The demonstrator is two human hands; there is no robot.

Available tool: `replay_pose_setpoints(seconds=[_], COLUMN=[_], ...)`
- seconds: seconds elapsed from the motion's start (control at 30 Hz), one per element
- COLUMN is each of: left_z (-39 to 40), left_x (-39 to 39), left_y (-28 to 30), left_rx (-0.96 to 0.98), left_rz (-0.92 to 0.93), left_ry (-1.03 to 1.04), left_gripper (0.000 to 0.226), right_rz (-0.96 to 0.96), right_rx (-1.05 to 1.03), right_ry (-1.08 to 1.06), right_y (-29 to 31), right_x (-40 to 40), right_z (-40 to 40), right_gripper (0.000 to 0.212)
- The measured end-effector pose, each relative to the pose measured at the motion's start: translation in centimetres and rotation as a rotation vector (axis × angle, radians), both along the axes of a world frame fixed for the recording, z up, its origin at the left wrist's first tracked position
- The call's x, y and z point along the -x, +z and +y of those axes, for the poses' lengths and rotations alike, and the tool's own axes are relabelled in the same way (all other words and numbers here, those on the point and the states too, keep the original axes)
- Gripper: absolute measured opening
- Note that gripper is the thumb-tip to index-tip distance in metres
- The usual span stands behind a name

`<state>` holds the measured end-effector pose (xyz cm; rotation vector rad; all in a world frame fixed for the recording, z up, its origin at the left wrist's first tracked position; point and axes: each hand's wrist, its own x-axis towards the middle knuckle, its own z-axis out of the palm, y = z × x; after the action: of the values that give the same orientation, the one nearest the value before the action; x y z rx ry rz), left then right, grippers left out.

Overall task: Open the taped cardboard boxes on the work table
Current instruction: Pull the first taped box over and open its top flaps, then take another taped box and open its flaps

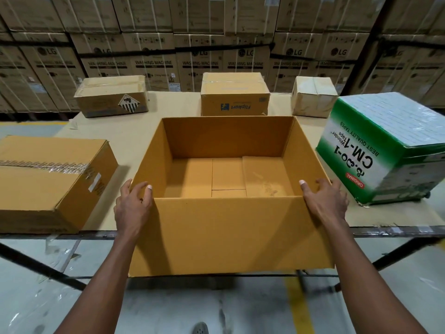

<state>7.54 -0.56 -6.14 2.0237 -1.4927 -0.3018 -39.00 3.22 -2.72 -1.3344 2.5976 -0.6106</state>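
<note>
A large brown cardboard box (228, 235) stands open and empty at the near edge of the work table (134, 138), its near flap hanging down over the edge. My left hand (133, 206) grips the box's near left corner, thumb over the rim. At the near right corner my right hand (323, 201) grips the same way. A taped brown box (48, 179) lies to the left. Further back are a taped box with a hazard diamond (112, 96), a Flipkart box (234, 95) and a small pale taped box (313, 96).
A green and white tape carton (385, 145) wrapped in plastic stands at the right, close to the open box. Stacked washing machine cartons (199, 61) wall off the far side. Below the table's edge I see grey floor with a yellow line (298, 307) and plastic scraps.
</note>
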Motion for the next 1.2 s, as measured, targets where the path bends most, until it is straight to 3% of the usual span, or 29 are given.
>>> replay_pose_setpoints(seconds=[0.27, 0.53, 0.77, 1.0, 1.2], left_z=[0.3, 6.4, 14.0, 17.1, 19.5], left_x=[0.2, 1.0, -0.8, -5.8, -16.7], left_y=[0.6, 2.3, 0.7, -0.3, -0.7], left_rx=[-0.017, 0.057, 0.124, 0.111, 0.106], left_rz=[0.05, 0.243, 0.415, 0.602, 0.662], left_ry=[-0.009, 0.015, 0.081, 0.092, 0.181], left_gripper=[0.046, 0.048, 0.038, 0.03, 0.027], right_rz=[-0.069, -0.153, -0.487, -0.722, -0.849], right_rx=[0.013, 0.289, 0.434, 0.38, 0.302], right_ry=[0.007, 0.126, 0.382, 0.54, 0.661], right_y=[0.1, 1.4, 1.3, -1.7, -1.8], right_x=[0.5, -4.3, -14.9, -28.4, -43.1], right_z=[-0.1, 2.8, 7.0, 10.6, 9.4], right_gripper=[0.064, 0.034, 0.006, 0.017, 0.009])
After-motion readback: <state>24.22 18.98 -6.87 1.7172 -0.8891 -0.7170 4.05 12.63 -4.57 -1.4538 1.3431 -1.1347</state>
